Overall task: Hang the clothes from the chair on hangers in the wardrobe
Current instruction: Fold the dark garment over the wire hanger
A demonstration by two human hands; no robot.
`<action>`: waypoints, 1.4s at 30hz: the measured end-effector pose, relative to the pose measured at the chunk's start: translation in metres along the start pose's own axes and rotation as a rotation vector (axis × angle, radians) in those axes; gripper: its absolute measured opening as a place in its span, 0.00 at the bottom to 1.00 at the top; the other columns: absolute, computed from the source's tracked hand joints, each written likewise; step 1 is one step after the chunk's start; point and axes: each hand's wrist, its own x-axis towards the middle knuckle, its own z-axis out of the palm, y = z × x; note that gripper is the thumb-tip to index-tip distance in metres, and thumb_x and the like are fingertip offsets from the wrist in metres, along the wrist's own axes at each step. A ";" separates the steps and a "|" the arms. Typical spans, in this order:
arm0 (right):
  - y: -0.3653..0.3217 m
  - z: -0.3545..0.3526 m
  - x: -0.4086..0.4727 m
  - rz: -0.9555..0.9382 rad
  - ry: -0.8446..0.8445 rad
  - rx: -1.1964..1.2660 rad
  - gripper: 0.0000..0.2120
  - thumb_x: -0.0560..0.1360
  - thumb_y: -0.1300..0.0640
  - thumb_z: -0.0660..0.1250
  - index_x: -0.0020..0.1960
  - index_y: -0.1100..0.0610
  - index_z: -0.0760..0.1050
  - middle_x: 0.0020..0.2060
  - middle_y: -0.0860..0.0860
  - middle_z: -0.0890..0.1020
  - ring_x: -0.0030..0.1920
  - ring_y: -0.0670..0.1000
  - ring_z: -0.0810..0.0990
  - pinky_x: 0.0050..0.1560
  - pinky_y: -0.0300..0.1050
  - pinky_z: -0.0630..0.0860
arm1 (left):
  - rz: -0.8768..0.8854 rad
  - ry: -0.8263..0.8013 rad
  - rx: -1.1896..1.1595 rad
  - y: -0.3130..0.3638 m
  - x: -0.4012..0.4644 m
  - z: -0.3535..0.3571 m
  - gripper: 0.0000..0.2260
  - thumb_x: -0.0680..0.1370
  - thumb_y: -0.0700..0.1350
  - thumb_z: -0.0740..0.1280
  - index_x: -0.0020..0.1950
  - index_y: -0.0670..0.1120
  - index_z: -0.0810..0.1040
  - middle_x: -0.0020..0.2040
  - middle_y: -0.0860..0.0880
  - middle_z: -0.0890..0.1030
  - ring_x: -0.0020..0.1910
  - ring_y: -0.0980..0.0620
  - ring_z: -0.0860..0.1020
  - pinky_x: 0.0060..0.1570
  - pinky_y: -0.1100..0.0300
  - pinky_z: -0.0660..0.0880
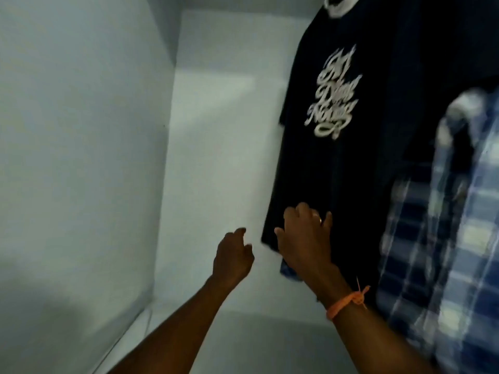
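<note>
— Where's the shirt?
— The black cotton T-shirt with white script [332,136] hangs inside the white wardrobe [81,130], beside a blue plaid shirt [437,238].
— Your hands?
— Your right hand [305,238] rests flat on its hem; your left hand [233,256] hangs loosely curled, holding nothing.

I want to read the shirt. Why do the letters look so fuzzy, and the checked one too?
In the head view, motion blur smears the white lettering on the black T-shirt, and the blue checked shirt even more; the right hand looks sharper; dim light shades the wardrobe wall.
</note>
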 end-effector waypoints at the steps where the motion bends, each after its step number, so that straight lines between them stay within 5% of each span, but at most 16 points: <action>1: -0.009 0.022 -0.021 0.005 -0.083 0.035 0.19 0.80 0.45 0.61 0.68 0.52 0.70 0.66 0.53 0.71 0.69 0.57 0.70 0.73 0.66 0.57 | -0.073 -0.039 0.110 -0.028 -0.027 0.002 0.22 0.82 0.45 0.62 0.75 0.46 0.65 0.68 0.43 0.72 0.68 0.46 0.70 0.66 0.57 0.66; 5: -0.044 0.096 -0.096 0.011 -0.362 0.238 0.16 0.81 0.45 0.60 0.65 0.52 0.69 0.63 0.51 0.71 0.65 0.55 0.71 0.68 0.58 0.65 | -0.249 -0.155 0.539 -0.111 -0.111 0.000 0.21 0.79 0.48 0.65 0.70 0.44 0.68 0.63 0.43 0.73 0.62 0.43 0.74 0.56 0.51 0.74; 8: -0.072 0.145 -0.146 0.032 -0.556 0.381 0.15 0.80 0.46 0.61 0.63 0.52 0.70 0.62 0.51 0.72 0.64 0.54 0.73 0.63 0.52 0.69 | -0.367 -0.242 0.753 -0.170 -0.150 0.000 0.24 0.59 0.51 0.81 0.49 0.41 0.80 0.44 0.42 0.78 0.41 0.41 0.79 0.33 0.50 0.77; 11: -0.096 0.185 -0.181 0.091 -0.707 0.538 0.14 0.80 0.48 0.63 0.61 0.54 0.72 0.60 0.51 0.74 0.61 0.53 0.75 0.58 0.45 0.72 | -0.514 -0.297 0.795 -0.209 -0.176 0.005 0.27 0.56 0.51 0.81 0.47 0.37 0.80 0.43 0.38 0.78 0.41 0.38 0.78 0.35 0.47 0.76; 14: -0.120 0.217 -0.198 0.135 -0.787 0.625 0.13 0.80 0.50 0.64 0.61 0.55 0.73 0.59 0.52 0.75 0.59 0.52 0.76 0.58 0.43 0.74 | -0.491 -0.214 0.832 -0.230 -0.189 0.001 0.24 0.77 0.51 0.66 0.67 0.36 0.70 0.61 0.38 0.75 0.60 0.38 0.74 0.54 0.46 0.71; 18: -0.147 0.253 -0.201 0.156 -0.785 0.650 0.13 0.80 0.51 0.65 0.61 0.55 0.73 0.58 0.51 0.76 0.58 0.51 0.77 0.59 0.44 0.73 | -0.594 -0.219 0.783 -0.252 -0.171 -0.006 0.15 0.76 0.46 0.68 0.59 0.40 0.77 0.51 0.44 0.78 0.50 0.43 0.76 0.48 0.48 0.69; 22: -0.167 0.276 -0.196 0.254 -0.760 0.692 0.13 0.79 0.51 0.66 0.60 0.56 0.75 0.57 0.51 0.78 0.59 0.51 0.77 0.60 0.45 0.73 | -0.645 -0.174 0.727 -0.259 -0.155 -0.009 0.11 0.80 0.40 0.58 0.61 0.41 0.71 0.56 0.45 0.76 0.56 0.44 0.75 0.58 0.47 0.70; 24: -0.175 0.281 -0.194 0.329 -0.761 0.699 0.11 0.79 0.49 0.65 0.56 0.55 0.77 0.53 0.50 0.80 0.56 0.51 0.79 0.58 0.45 0.74 | -0.630 -0.157 0.661 -0.259 -0.151 -0.011 0.11 0.76 0.44 0.67 0.54 0.40 0.75 0.49 0.44 0.79 0.48 0.44 0.79 0.48 0.49 0.75; 27: -0.182 0.278 -0.188 0.444 -0.773 0.794 0.20 0.79 0.40 0.61 0.42 0.56 0.75 0.42 0.52 0.81 0.45 0.52 0.80 0.50 0.47 0.77 | -0.605 -0.082 0.475 -0.265 -0.158 -0.003 0.17 0.70 0.44 0.75 0.53 0.37 0.76 0.45 0.40 0.79 0.38 0.43 0.81 0.33 0.55 0.76; 30: -0.186 0.255 -0.177 0.598 -0.859 1.065 0.29 0.76 0.32 0.59 0.40 0.58 0.77 0.39 0.54 0.84 0.42 0.54 0.83 0.46 0.47 0.77 | -0.623 0.039 0.294 -0.245 -0.167 -0.004 0.14 0.82 0.43 0.62 0.65 0.39 0.68 0.61 0.43 0.74 0.51 0.49 0.81 0.47 0.61 0.77; 33: -0.191 0.215 -0.171 0.724 -0.968 1.453 0.19 0.75 0.40 0.69 0.46 0.56 0.79 0.44 0.55 0.86 0.45 0.55 0.84 0.47 0.48 0.77 | -0.570 0.144 0.143 -0.209 -0.185 -0.014 0.08 0.83 0.39 0.58 0.60 0.41 0.71 0.55 0.48 0.74 0.45 0.59 0.74 0.42 0.72 0.71; 37: -0.201 0.165 -0.186 0.763 -0.937 1.823 0.07 0.76 0.63 0.70 0.53 0.63 0.80 0.42 0.59 0.85 0.36 0.53 0.83 0.34 0.41 0.77 | -0.445 0.296 0.052 -0.154 -0.222 -0.030 0.09 0.81 0.38 0.59 0.42 0.47 0.73 0.41 0.51 0.74 0.37 0.60 0.72 0.35 0.70 0.68; 42: -0.198 0.104 -0.243 0.799 -0.925 1.902 0.03 0.78 0.60 0.69 0.45 0.59 0.80 0.31 0.53 0.75 0.30 0.50 0.73 0.29 0.41 0.70 | -0.417 0.259 0.207 -0.111 -0.298 -0.064 0.09 0.81 0.39 0.59 0.47 0.37 0.76 0.44 0.46 0.73 0.38 0.61 0.67 0.39 0.74 0.63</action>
